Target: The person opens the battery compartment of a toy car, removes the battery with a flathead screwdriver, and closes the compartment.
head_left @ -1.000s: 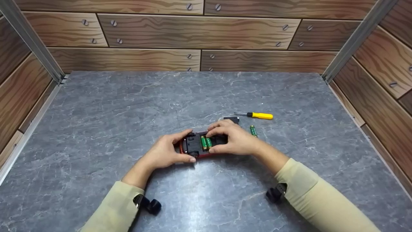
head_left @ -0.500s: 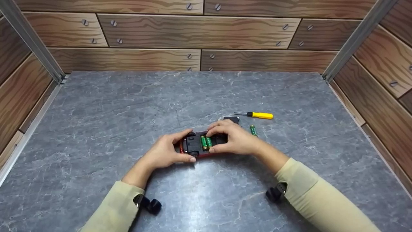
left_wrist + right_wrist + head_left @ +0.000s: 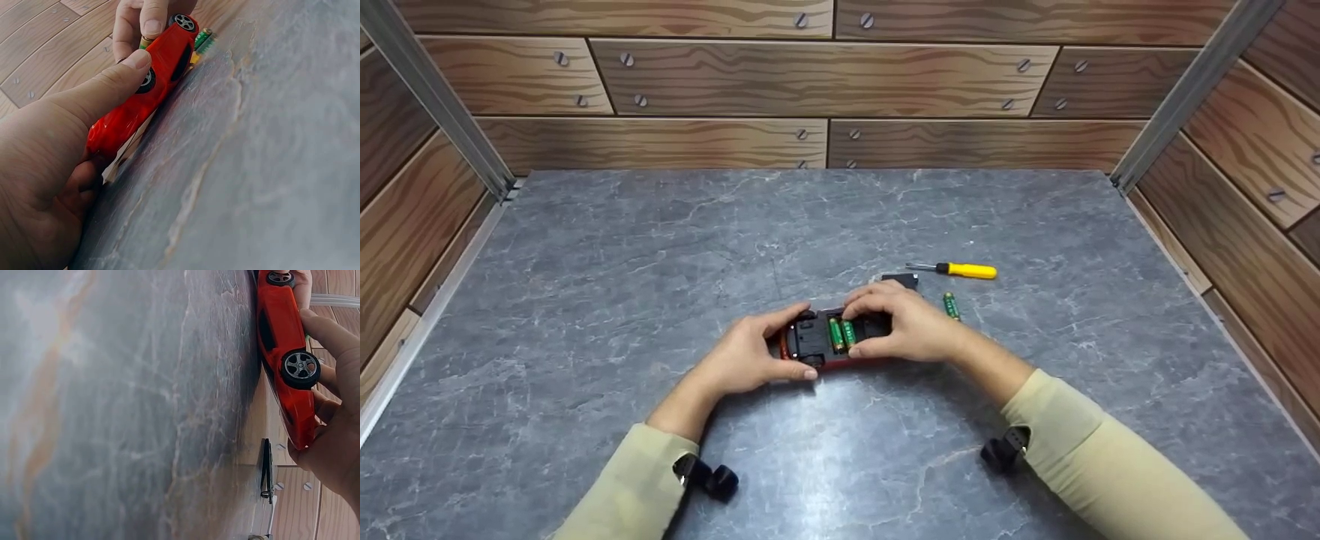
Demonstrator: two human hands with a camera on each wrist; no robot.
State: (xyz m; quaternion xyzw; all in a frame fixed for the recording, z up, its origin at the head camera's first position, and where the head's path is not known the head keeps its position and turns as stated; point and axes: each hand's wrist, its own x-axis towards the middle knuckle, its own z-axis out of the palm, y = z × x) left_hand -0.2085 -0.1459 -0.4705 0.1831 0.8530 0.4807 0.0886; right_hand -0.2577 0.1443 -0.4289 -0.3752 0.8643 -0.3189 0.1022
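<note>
A red toy car (image 3: 810, 339) lies upside down on the table, its black underside up and its battery compartment uncovered. My left hand (image 3: 742, 352) grips the car's left end, thumb along the near side and fingers on the far side. Two green batteries show in the compartment; the left battery (image 3: 835, 335) lies beside the right battery (image 3: 850, 334). Thumb and index finger of my right hand (image 3: 911, 326) pinch that right battery by its ends. The right hand's palm covers the car's right end. Both wrist views show the red side of the car body (image 3: 169, 50) with its wheels.
Another green battery (image 3: 951, 306) lies on the grey marbled table (image 3: 660, 247) just beyond my right wrist. Behind the right hand is a small black plastic piece (image 3: 901, 280). A yellow-handled screwdriver (image 3: 971, 271) lies farther back. Wood-patterned walls (image 3: 825, 75) enclose the table.
</note>
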